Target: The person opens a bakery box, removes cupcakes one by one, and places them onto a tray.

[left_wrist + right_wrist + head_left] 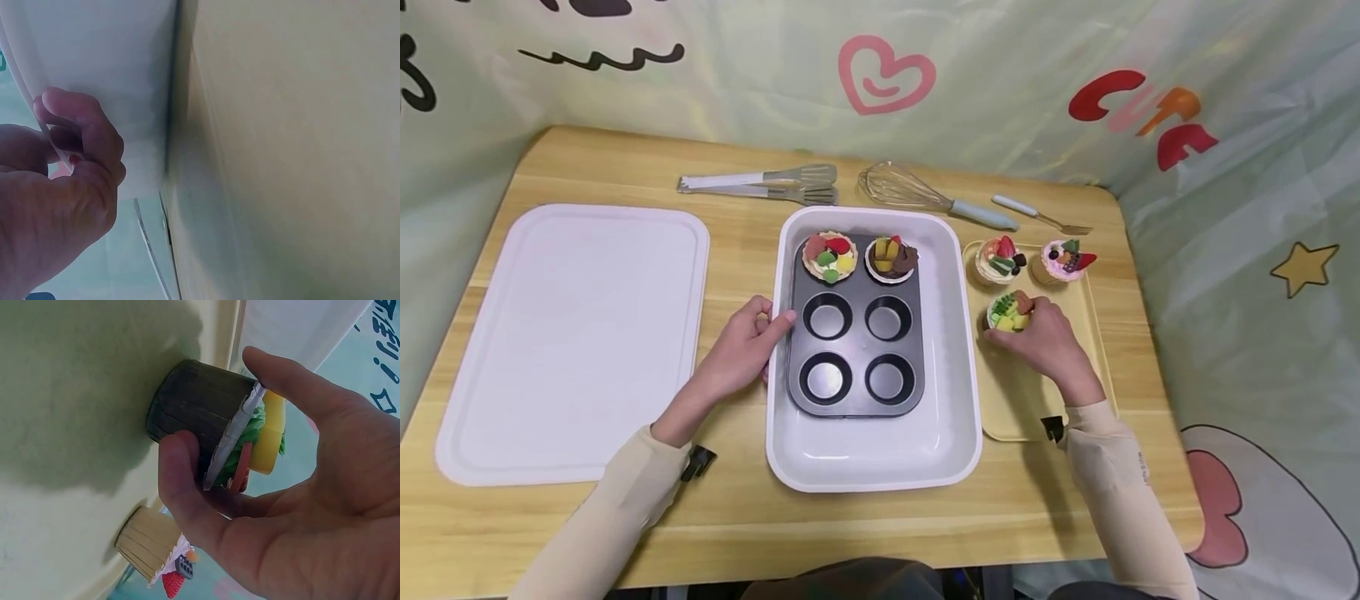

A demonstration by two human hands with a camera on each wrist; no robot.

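On the right, my right hand grips a cupcake by its sides, thumb and fingers around it. The right wrist view shows its dark cup with green and yellow toppings; I cannot tell whether its base touches the yellow tray. My left hand pinches the left rim of a deep white tray. Inside that tray lies a dark muffin pan. Its two far cups hold a fruit tart and a chocolate-topped cupcake; the other cups are bare.
Two more cupcakes, one with a strawberry and cucumber top and one pink, stand on the yellow tray's far end. Tongs, a whisk and a fork lie along the back. A flat white board lies at left.
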